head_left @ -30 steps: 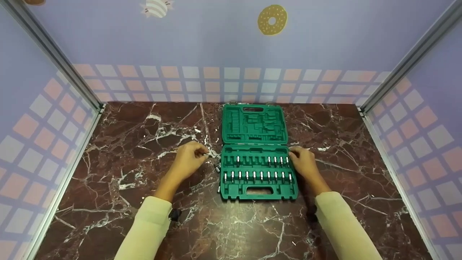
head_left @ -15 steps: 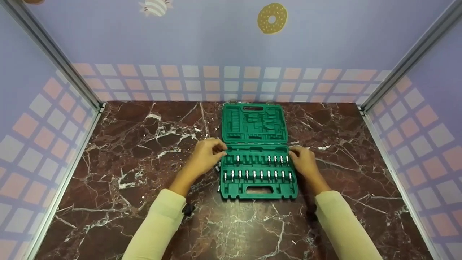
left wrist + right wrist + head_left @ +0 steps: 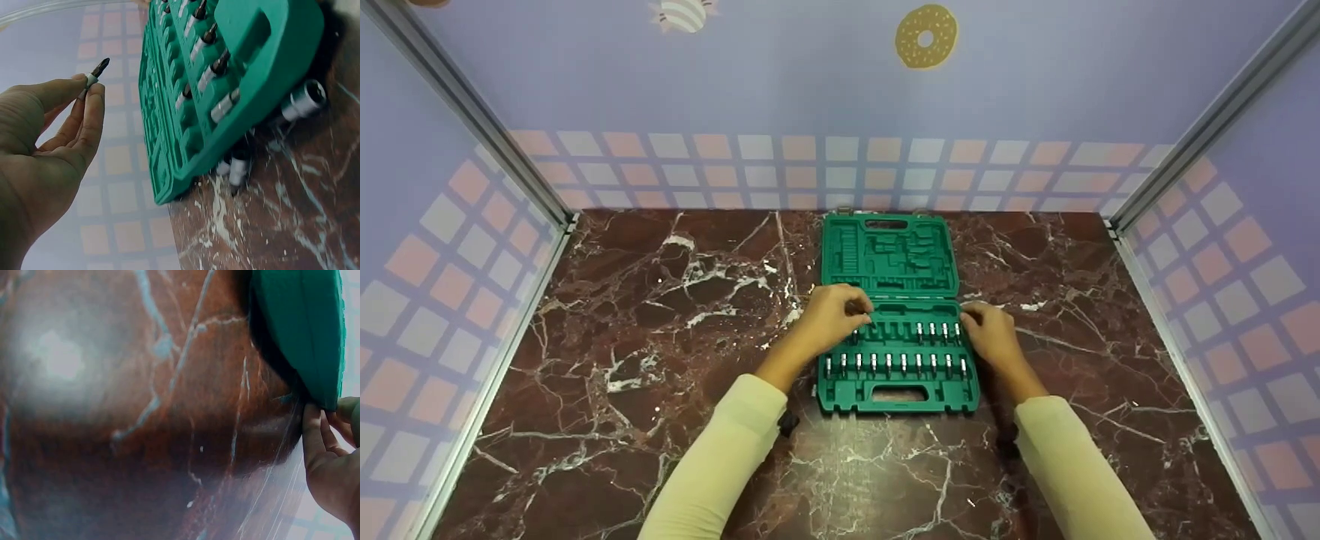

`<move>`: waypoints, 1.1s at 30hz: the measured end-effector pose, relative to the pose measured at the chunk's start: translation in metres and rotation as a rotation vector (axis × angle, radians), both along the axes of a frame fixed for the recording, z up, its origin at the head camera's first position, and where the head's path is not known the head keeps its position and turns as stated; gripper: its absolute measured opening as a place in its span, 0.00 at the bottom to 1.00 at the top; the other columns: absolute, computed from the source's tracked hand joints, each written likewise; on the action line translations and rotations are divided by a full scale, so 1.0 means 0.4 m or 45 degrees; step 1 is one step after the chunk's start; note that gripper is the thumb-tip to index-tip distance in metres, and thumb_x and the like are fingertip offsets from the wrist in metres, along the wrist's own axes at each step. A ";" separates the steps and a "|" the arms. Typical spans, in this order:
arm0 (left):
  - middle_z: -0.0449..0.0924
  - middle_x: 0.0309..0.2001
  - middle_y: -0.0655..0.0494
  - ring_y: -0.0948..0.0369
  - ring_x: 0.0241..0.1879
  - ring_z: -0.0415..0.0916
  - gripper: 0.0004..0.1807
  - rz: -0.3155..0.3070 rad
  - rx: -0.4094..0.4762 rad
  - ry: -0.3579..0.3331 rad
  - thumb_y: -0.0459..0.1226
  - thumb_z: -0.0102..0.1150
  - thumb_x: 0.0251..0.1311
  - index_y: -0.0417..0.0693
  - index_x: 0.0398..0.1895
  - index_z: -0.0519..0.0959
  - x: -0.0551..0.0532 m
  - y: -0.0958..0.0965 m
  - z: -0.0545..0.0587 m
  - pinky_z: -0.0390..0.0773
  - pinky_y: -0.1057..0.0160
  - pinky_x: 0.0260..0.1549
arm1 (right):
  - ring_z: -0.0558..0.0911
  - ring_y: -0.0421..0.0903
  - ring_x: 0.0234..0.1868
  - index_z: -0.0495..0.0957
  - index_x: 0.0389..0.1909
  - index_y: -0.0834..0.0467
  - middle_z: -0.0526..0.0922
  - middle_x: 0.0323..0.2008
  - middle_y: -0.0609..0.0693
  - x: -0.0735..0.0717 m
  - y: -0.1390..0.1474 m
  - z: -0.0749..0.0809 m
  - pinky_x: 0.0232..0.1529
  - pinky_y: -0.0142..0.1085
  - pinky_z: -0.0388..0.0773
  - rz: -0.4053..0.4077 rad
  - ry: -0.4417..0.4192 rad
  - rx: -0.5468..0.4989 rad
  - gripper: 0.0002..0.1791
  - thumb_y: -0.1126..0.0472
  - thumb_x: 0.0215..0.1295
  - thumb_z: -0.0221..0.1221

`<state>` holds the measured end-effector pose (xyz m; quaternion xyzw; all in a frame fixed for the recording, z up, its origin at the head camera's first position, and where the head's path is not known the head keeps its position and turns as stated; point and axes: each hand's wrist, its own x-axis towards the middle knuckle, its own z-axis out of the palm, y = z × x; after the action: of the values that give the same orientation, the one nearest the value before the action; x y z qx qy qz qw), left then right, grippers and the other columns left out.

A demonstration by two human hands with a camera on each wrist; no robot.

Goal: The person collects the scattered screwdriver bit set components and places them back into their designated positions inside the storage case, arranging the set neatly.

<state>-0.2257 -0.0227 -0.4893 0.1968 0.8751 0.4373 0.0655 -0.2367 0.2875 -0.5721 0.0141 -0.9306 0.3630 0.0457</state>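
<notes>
A green tool case lies open on the table, its base holding two rows of silver bits with dark tips. My left hand is over the left part of the base's upper row. Between thumb and fingers it pinches a screwdriver bit, whose dark pointed tip and silver body show in the left wrist view. My right hand grips the base's right edge near the hinge; in the right wrist view its fingers are at the case's corner. Several slots in the upper row hold no bit.
Beside the case's left side, a silver socket and at least one bit lie on the dark marbled table. Patterned panels rise at the back and both sides.
My left hand has moved right, from beside the case to above the left part of its upper row. The right hand stays at the case's right edge.
</notes>
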 end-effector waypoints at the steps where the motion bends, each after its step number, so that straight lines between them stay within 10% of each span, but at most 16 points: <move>1: 0.87 0.44 0.49 0.56 0.42 0.86 0.03 -0.012 -0.010 -0.006 0.31 0.68 0.65 0.44 0.40 0.88 -0.002 0.007 -0.001 0.86 0.61 0.42 | 0.83 0.65 0.58 0.84 0.53 0.68 0.85 0.54 0.67 0.000 0.000 0.000 0.59 0.59 0.78 0.001 -0.003 -0.001 0.14 0.66 0.73 0.60; 17: 0.86 0.42 0.47 0.55 0.43 0.84 0.07 -0.081 -0.076 -0.180 0.28 0.64 0.68 0.36 0.47 0.84 -0.046 0.121 -0.029 0.85 0.59 0.42 | 0.83 0.66 0.57 0.84 0.52 0.69 0.86 0.53 0.67 0.002 0.003 -0.004 0.60 0.60 0.77 0.005 0.025 -0.010 0.13 0.67 0.72 0.60; 33: 0.88 0.45 0.49 0.54 0.49 0.84 0.07 -0.134 -0.305 -0.066 0.32 0.63 0.70 0.42 0.45 0.89 -0.064 0.191 -0.083 0.85 0.55 0.48 | 0.84 0.64 0.56 0.84 0.51 0.68 0.86 0.53 0.66 -0.001 0.002 -0.002 0.59 0.57 0.78 0.008 0.008 -0.025 0.12 0.67 0.72 0.60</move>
<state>-0.2513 0.0536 -0.5224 0.2220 0.9074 0.3307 0.1340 -0.2373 0.2883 -0.5730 0.0178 -0.9267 0.3723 0.0477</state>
